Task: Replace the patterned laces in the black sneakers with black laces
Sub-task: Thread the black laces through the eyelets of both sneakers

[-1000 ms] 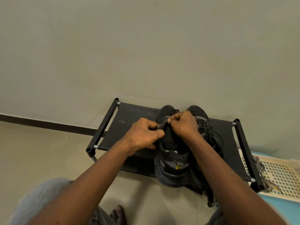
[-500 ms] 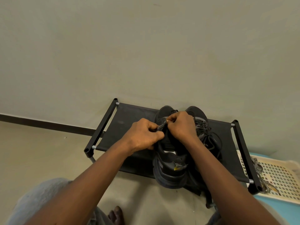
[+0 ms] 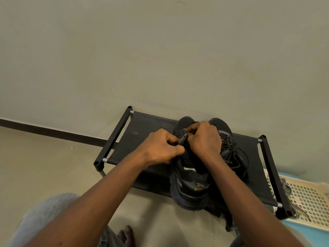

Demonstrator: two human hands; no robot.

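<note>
Resting heel-near on a low black fabric shoe rack [image 3: 142,131], one black mesh sneaker [image 3: 188,191] overhangs the rack's near edge. To the right, a white perforated plastic basket [image 3: 306,198] holds a coiled patterned lace [image 3: 286,188]. Farther on, over the sneaker's tongue, the left grip [image 3: 161,148] and right grip [image 3: 204,138] meet, each with fingers curled and pinching a short dark grey lace [image 3: 183,139]. Just right of them sits the second black sneaker [image 3: 229,148], threaded with dark laces.
</note>
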